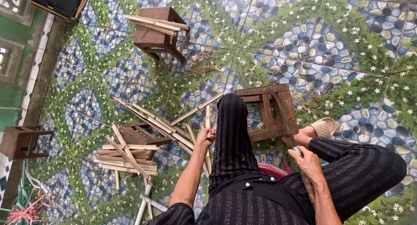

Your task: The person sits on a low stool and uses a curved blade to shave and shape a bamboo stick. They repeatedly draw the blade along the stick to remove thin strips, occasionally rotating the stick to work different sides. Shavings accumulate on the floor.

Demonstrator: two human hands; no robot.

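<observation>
Bamboo strip (207,121) held upright in the left hand (204,138), beside the left knee.
The left fingers are closed around the strip; the right hand (307,162) grips the handle of a long knife (284,116), whose blade lies over a wooden stool (267,112). More split bamboo (130,157) is piled on the tiled floor (339,47) (a second stool (157,32) stands further away).

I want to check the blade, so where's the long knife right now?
In the head view, the long knife is right of centre, held in the right hand, its blade lying across the overturned wooden stool beside the sandalled foot.
</observation>
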